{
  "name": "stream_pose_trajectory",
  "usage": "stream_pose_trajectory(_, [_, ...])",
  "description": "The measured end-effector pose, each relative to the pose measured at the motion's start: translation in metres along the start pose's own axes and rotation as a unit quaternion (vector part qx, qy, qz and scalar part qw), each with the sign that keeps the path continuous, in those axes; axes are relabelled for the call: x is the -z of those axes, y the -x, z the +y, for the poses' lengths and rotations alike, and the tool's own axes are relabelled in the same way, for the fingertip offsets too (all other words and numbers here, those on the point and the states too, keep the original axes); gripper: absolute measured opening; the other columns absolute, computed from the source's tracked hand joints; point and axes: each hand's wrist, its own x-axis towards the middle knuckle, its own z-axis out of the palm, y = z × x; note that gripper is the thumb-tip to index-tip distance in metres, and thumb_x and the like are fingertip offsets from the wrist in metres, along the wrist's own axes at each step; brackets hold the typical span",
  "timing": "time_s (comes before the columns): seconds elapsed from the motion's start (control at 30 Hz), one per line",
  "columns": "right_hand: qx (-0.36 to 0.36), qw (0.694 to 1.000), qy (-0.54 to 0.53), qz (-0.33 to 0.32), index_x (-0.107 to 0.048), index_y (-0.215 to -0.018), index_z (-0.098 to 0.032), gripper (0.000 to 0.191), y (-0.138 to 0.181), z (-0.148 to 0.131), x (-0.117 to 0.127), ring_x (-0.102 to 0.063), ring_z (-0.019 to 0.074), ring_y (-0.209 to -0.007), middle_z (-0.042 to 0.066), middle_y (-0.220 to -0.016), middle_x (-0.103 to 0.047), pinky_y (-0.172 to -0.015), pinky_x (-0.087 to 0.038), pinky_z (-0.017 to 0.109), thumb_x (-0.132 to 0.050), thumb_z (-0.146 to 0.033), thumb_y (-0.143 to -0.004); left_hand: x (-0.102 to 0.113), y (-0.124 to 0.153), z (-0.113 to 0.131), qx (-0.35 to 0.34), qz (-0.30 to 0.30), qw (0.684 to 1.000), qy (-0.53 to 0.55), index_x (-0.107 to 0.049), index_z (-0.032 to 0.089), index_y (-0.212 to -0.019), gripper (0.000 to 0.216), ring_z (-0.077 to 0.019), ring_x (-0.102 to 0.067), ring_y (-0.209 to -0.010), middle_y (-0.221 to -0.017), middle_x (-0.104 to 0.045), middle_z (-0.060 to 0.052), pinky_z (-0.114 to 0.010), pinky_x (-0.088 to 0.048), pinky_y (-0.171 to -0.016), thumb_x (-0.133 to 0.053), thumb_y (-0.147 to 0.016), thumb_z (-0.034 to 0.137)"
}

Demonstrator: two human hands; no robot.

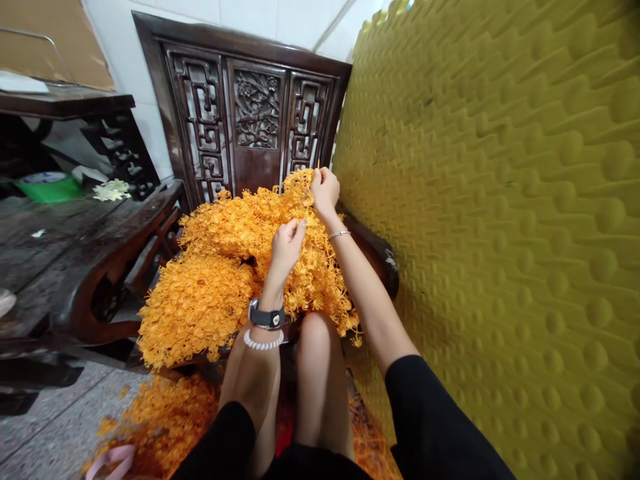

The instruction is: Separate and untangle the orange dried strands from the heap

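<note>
A big heap of orange curly-petalled flower pieces covers the seat of a dark carved wooden chair. Over the right part of the pile, my left hand is closed in a pinch, with a bit of orange at the fingertips that looks like one of the pieces. Farther up and to the right, my right hand has its fingers pressed together, and a thin orange stem sticks up from them. Its lower end is hidden by the fingers and the flowers behind.
A tall yellow-green textured foam mat stands close along the right. On the left a dark wooden table bears a green basin and pale flowers. More orange pieces lie on the floor by a pink strap.
</note>
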Motion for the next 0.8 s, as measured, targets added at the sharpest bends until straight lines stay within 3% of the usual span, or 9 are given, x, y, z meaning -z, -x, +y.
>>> stream_pose_trajectory(0.2, [-0.059,0.997,0.023,0.035,-0.054,-0.075,-0.016,0.022,-0.031,0.030,0.022,-0.052,0.0182,-0.072,0.009,-0.076,-0.057,-0.069,-0.037,0.034,-0.036,-0.022,-0.086,0.033,0.003,0.027,-0.035,0.067,0.997,0.020,-0.037,0.019,-0.056,0.034,-0.0107,-0.029,-0.053,-0.056,-0.030,0.004,-0.026,-0.026,-0.054,-0.049,-0.085,0.033])
stream_pose_trajectory(0.33, [-0.030,0.998,0.030,0.050,-0.053,-0.073,-0.015,0.020,-0.050,0.042,0.047,-0.051,0.0164,-0.073,0.006,-0.074,-0.056,-0.072,-0.036,0.033,-0.039,-0.021,-0.086,0.041,-0.003,0.022,0.022,0.047,0.997,0.055,-0.038,0.019,-0.055,0.033,-0.0105,-0.029,-0.053,-0.056,-0.032,0.004,-0.026,-0.026,-0.054,-0.046,-0.085,0.031])
stream_pose_trajectory(0.47, [0.033,0.991,0.046,0.117,-0.051,-0.075,-0.015,0.026,-0.077,0.018,0.069,-0.049,0.0150,-0.070,0.004,-0.071,-0.052,-0.071,-0.034,0.032,-0.030,-0.019,-0.090,0.018,0.006,0.020,0.046,-0.006,0.997,0.069,-0.033,0.019,-0.053,0.035,-0.0097,-0.025,-0.050,-0.054,-0.027,0.004,-0.025,-0.022,-0.050,-0.048,-0.082,0.034])
stream_pose_trajectory(0.57, [0.090,0.983,0.074,0.144,-0.051,-0.082,-0.016,0.021,-0.105,-0.011,0.087,-0.050,0.0164,-0.073,0.005,-0.073,-0.052,-0.072,-0.032,0.033,-0.035,-0.026,-0.091,0.012,0.028,0.051,0.040,-0.089,0.993,0.064,-0.028,0.019,-0.049,0.039,-0.0088,-0.022,-0.047,-0.050,-0.023,0.005,-0.025,-0.019,-0.048,-0.051,-0.078,0.032])
stream_pose_trajectory(0.63, [0.093,0.977,0.114,0.152,-0.051,-0.083,-0.018,0.020,-0.122,-0.029,0.100,-0.049,0.0170,-0.072,0.007,-0.075,-0.054,-0.071,-0.031,0.033,-0.035,-0.027,-0.092,0.021,0.049,0.083,0.006,-0.194,0.980,0.047,-0.031,0.018,-0.048,0.038,-0.0095,-0.029,-0.050,-0.052,-0.030,0.003,-0.026,-0.024,-0.050,-0.048,-0.080,0.029])
stream_pose_trajectory(0.73, [0.107,0.970,0.156,0.153,-0.051,-0.078,-0.022,0.022,-0.142,-0.048,0.118,-0.046,0.0173,-0.070,0.008,-0.077,-0.056,-0.069,-0.032,0.034,-0.036,-0.031,-0.091,0.036,0.070,0.115,-0.068,-0.208,0.975,-0.027,-0.026,0.017,-0.048,0.040,-0.0104,-0.031,-0.052,-0.050,-0.027,0.003,-0.026,-0.029,-0.056,-0.047,-0.082,0.021])
stream_pose_trajectory(0.8, [0.134,0.969,0.158,0.137,-0.051,-0.071,-0.024,0.021,-0.148,-0.054,0.126,-0.045,0.0171,-0.070,0.005,-0.073,-0.055,-0.069,-0.033,0.033,-0.044,-0.034,-0.088,0.036,0.067,0.113,-0.055,-0.186,0.979,-0.062,-0.027,0.018,-0.050,0.041,-0.0110,-0.033,-0.054,-0.051,-0.027,0.003,-0.027,-0.031,-0.059,-0.045,-0.085,0.025])
